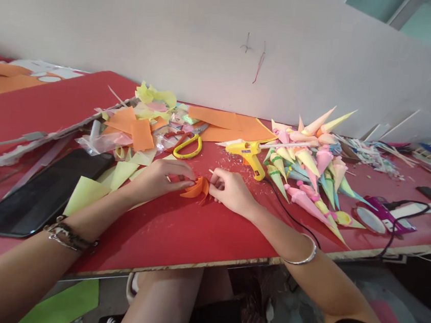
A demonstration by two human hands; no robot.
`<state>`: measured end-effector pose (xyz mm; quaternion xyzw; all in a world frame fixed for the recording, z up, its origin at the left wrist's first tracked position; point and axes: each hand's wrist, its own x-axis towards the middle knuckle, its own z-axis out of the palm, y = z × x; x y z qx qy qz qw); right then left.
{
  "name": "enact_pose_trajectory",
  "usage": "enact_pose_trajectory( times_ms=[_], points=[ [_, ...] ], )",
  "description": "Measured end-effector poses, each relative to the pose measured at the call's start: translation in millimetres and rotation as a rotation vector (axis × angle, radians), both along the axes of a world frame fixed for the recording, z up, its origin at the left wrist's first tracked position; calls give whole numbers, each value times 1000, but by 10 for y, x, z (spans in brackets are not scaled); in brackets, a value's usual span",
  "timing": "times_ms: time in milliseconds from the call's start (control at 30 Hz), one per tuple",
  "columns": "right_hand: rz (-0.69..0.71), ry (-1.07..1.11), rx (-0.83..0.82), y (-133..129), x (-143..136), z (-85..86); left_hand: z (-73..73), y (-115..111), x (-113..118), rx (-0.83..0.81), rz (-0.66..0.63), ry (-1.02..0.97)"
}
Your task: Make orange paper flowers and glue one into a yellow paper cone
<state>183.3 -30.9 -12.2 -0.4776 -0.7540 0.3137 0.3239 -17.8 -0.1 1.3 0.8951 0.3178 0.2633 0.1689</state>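
A small piece of curled orange paper (pixel 196 188), shaped like petals, lies between my two hands just above the red tabletop. My left hand (pixel 162 179) pinches its left edge between thumb and fingers. My right hand (pixel 232 190) is closed at its right side, with the pale tip of a thin stick (pixel 211 171) poking out past the fingers; the rest of the stick is hidden. Behind the hands rest a yellow glue gun (pixel 252 155) and yellow-handled scissors (pixel 188 147). Pale yellow paper pieces (pixel 88 194) lie beside my left forearm.
Paper cones (pixel 311 161) in several colours are heaped at the right, near a roll of tape (pixel 370 219). A black phone (pixel 43 192) lies at the left. Orange sheets (pixel 227 127) and scraps sit by the wall. The glue gun's cable (pixel 290 215) runs to the front edge.
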Motion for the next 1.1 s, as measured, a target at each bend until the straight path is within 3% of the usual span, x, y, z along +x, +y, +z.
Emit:
enact_pose_trajectory(
  times_ms=[300, 600, 1100],
  points=[
    [60, 15, -1, 2, 14, -11, 19, -18, 20, -53, 19, 36],
    [28, -12, 186, 22, 17, 3, 26, -34, 32, -27, 14, 33],
    [132, -18, 152, 5, 17, 38, 29, -22, 35, 32, 11, 87]
  ],
)
